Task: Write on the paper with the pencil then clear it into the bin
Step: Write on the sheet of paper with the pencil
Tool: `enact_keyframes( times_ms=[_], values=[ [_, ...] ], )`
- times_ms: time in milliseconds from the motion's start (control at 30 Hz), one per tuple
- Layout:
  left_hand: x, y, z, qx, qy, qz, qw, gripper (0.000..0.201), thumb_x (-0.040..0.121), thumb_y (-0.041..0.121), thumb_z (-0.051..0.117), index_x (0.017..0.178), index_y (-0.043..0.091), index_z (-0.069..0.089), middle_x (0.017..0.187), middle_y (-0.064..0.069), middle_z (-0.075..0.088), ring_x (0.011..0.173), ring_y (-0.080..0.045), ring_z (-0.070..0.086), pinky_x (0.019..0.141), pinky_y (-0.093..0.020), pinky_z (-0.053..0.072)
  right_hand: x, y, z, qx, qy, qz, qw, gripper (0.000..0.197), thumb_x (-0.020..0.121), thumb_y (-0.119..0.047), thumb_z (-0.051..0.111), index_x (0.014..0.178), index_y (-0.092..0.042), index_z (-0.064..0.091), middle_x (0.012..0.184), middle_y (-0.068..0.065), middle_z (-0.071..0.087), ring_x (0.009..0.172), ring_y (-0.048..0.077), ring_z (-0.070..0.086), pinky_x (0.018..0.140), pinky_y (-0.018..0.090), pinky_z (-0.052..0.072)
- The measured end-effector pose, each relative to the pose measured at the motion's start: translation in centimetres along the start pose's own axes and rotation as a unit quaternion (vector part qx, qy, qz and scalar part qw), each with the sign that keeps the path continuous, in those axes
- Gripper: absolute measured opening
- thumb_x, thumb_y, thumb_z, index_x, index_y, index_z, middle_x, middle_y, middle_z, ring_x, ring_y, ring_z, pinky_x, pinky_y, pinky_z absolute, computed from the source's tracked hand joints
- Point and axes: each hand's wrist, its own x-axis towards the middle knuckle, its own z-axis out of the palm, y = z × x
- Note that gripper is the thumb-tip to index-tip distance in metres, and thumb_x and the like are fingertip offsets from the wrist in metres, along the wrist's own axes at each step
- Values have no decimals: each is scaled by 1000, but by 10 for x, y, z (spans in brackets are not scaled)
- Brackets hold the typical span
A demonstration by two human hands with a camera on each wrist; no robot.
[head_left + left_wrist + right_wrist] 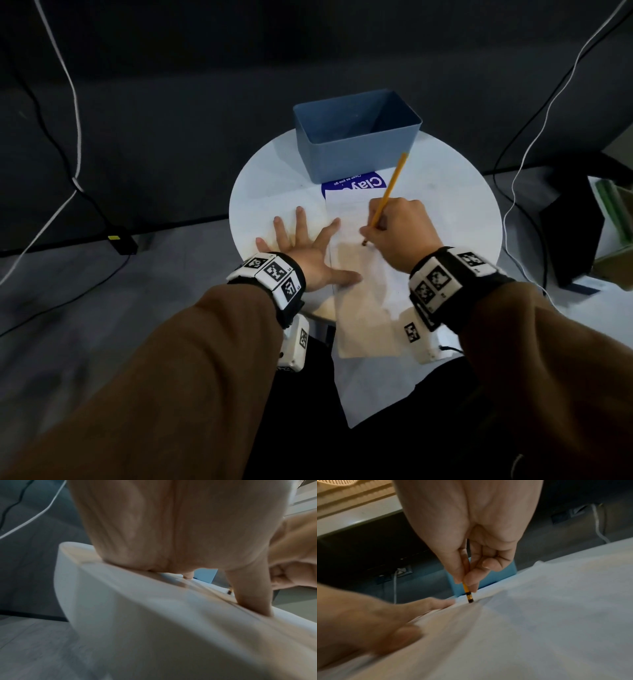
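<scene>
A white sheet of paper [363, 291] lies on the round white table [455, 212] and hangs over its near edge. My right hand [394, 233] pinches a yellow pencil [388, 192], its tip touching the paper; the right wrist view shows the pencil [467, 591] between thumb and fingers of the right hand [467, 574]. My left hand [301, 243] lies flat with fingers spread, thumb and forefinger pressing the paper's left edge. In the left wrist view the left hand [154, 534] presses down on the table. A blue bin [356, 133] stands behind the paper.
A blue-and-white printed card [352, 186] lies under the bin's front and the paper's far end. Black and white cables [73, 102] hang at the left and right. A dark box [575, 233] sits on the floor at the right.
</scene>
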Motion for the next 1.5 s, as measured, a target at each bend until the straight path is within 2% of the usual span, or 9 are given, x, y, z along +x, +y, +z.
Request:
enact_keyframes(
  times_ms=[167, 333, 567, 667, 767, 1000, 1233, 1367, 1500],
  values=[
    [-1, 2, -1, -1, -5, 0, 1000, 117, 64, 91, 56, 146, 57, -21, 150, 0, -49, 139, -42, -40, 109, -73, -13, 1, 12, -14, 21, 24, 34, 999, 32, 90, -16, 74, 65, -19, 54, 67, 2, 63, 69, 18, 63, 67, 30, 51],
    [-1, 1, 1, 8, 1, -2, 1000, 116, 64, 93, 52, 145, 58, -23, 151, -1, -48, 140, -42, -38, 110, -73, -12, 0, 2, 2, 26, 11, -1, 1000, 32, 90, -17, 73, 66, -20, 53, 62, -4, 60, 62, 6, 55, 61, 21, 42],
    [0, 1, 0, -2, -2, -1, 1000, 117, 64, 91, 56, 145, 58, -21, 151, 0, -49, 139, -41, -40, 109, -73, -13, -1, 21, -18, 11, 45, 58, 997, 34, 91, -14, 72, 65, -22, 51, 65, 0, 59, 59, 6, 57, 55, 14, 37],
    [-1, 2, 0, -1, -1, -3, 1000, 116, 65, 90, 56, 145, 59, -20, 152, 0, -47, 140, -41, -39, 110, -73, -12, 1, 6, -6, 41, 37, 24, 998, 34, 89, -15, 73, 64, -23, 51, 60, -4, 60, 65, 13, 62, 64, 23, 48],
    [0, 2, 0, 13, 1, -10, 1000, 117, 62, 93, 53, 145, 59, -22, 153, 0, -46, 141, -42, -37, 110, -74, -9, -2, -6, 10, 49, 25, -3, 998, 30, 89, -16, 72, 66, -20, 53, 58, -7, 59, 65, 11, 61, 64, 24, 45],
    [0, 0, -1, 5, -5, -3, 1000, 118, 62, 93, 55, 145, 59, -21, 151, 0, -48, 140, -42, -39, 109, -74, -11, -1, 14, -13, -19, 52, 52, 997, 23, 91, -14, 69, 72, -15, 56, 76, 10, 66, 79, 30, 62, 77, 41, 57],
    [-1, 1, -1, 12, -4, -6, 1000, 117, 63, 93, 53, 145, 58, -22, 152, -1, -47, 141, -42, -38, 110, -74, -10, -2, -5, -4, 37, 5, 6, 999, 29, 90, -16, 73, 67, -19, 55, 65, -5, 61, 62, 3, 58, 61, 19, 45],
    [-1, 2, -1, 14, -4, -7, 1000, 117, 62, 94, 52, 145, 58, -22, 152, -1, -47, 141, -42, -37, 110, -74, -9, 0, -3, 2, 0, -4, 0, 1000, 24, 91, -18, 71, 72, -18, 56, 70, 0, 60, 70, 14, 58, 60, 23, 37],
    [-3, 1, -3, 8, -6, -2, 1000, 118, 62, 92, 55, 146, 57, -21, 151, -1, -48, 140, -42, -39, 109, -74, -11, 3, 16, -17, -16, 27, 51, 998, 26, 92, -15, 71, 71, -17, 55, 71, 2, 60, 64, 9, 55, 57, 17, 37]
  ],
)
